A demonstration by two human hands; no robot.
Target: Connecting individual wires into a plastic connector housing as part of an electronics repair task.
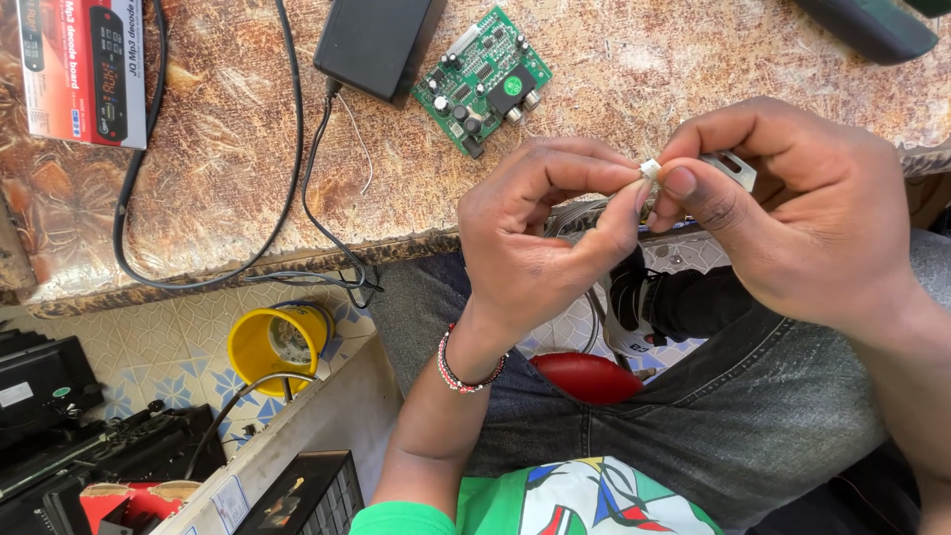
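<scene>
The small white connector (650, 168) sits pinched between both hands just above the desk's (228, 168) front edge, over the person's lap. It is too small to tell which way it points or how its long axis runs. The left hand (540, 233) has its grip closed on it with thumb and forefinger; the right hand (792, 213) nips it from the other side, a metal piece (731, 166) showing behind its fingers. Beyond lie a green circuit board (482, 81) and a black box (376, 42).
</scene>
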